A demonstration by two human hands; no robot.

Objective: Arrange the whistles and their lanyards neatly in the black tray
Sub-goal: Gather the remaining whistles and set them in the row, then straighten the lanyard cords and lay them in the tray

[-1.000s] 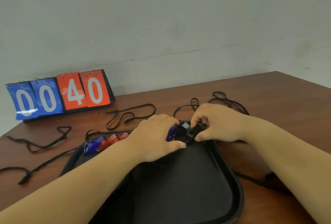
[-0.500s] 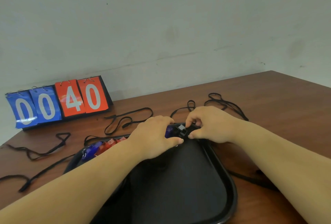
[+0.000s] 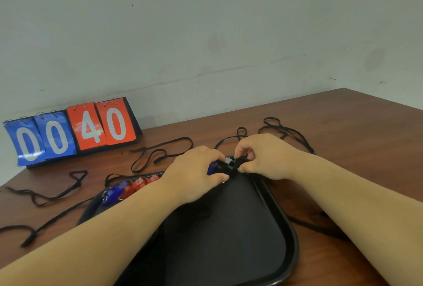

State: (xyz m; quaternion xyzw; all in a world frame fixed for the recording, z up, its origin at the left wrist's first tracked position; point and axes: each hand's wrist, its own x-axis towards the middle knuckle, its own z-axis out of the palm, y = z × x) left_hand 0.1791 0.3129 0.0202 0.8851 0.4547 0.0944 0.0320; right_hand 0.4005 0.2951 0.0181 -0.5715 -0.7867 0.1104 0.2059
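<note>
Head view: left hand (image 3: 194, 171) grips one blue whistle (image 3: 212, 167), right hand (image 3: 267, 157) pinches one black whistle (image 3: 230, 164), two red whistles (image 3: 139, 185) in tray (image 3: 294, 240)

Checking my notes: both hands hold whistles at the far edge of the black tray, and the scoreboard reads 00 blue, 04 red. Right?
Not quite: the head view shows the scoreboard reading 00 blue, 40 red, not 04. The left hand and right hand do hold whistles at the far edge of the black tray.
</note>
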